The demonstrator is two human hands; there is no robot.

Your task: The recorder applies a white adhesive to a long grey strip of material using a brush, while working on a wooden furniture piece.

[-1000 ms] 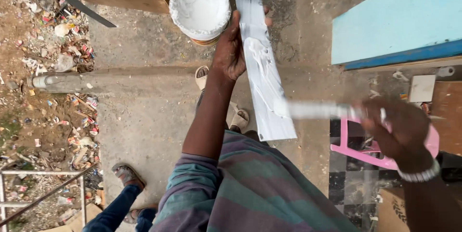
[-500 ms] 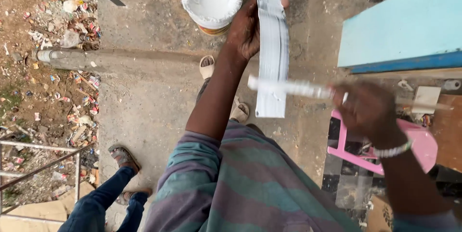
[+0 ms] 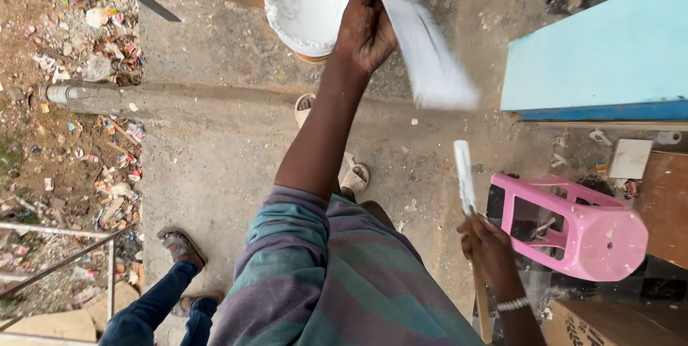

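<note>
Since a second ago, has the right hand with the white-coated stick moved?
Yes. The right hand with the white-coated stick has dropped down and away from the long white strip, now lower left of the pink plastic stool, stick pointing up.

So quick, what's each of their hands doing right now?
Left hand: closed around a flat white-coated board, held out over the bucket.
Right hand: closed on a wooden-handled scraper, blade pointing up.
</note>
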